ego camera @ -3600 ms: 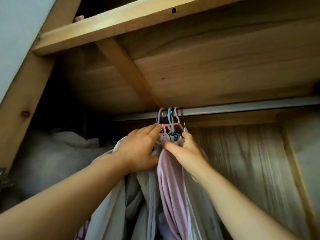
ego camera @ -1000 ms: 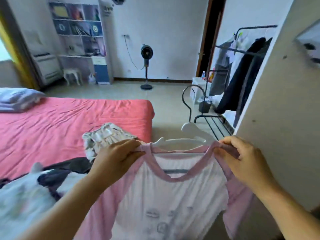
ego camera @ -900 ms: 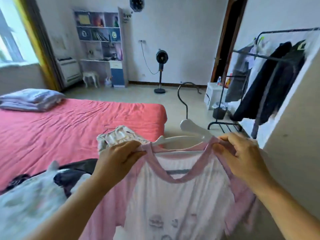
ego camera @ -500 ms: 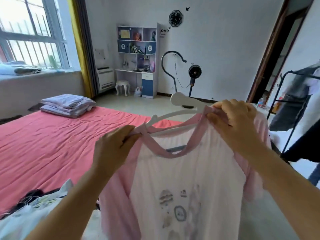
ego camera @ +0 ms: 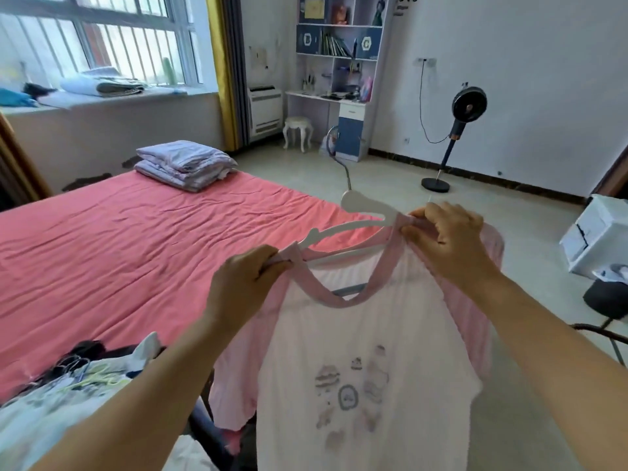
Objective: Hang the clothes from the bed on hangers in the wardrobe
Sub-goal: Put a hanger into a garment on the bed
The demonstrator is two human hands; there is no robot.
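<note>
A pink-and-white shirt is hanging on a white hanger, held up over the foot of a bed wearing a coral sheet. The left hand and right hand are each pinching a shoulder at the collar. Folded bedding, a standing fan and a bookshelf desk are sitting beyond.
</note>
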